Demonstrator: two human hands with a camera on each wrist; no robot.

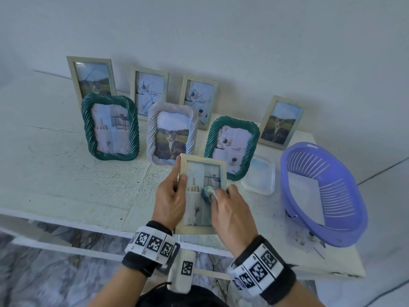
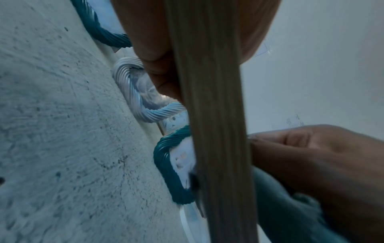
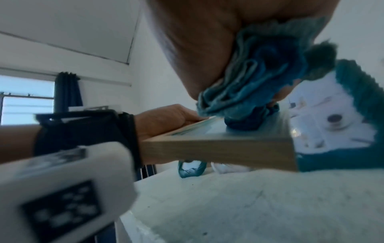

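Observation:
My left hand grips the left edge of a pale wooden picture frame, held just above the table's front edge. The thumb lies over the frame's front and the fingers curl behind it. My right hand holds a bunched blue cloth and presses it on the frame's glass near the middle. In the right wrist view the blue cloth is crumpled under the palm against the wooden frame. In the left wrist view the frame runs edge-on between my fingers.
Several framed pictures stand at the back of the white table: a green twisted frame, a white twisted frame, another green frame. A clear plastic lid and a purple basket sit at the right.

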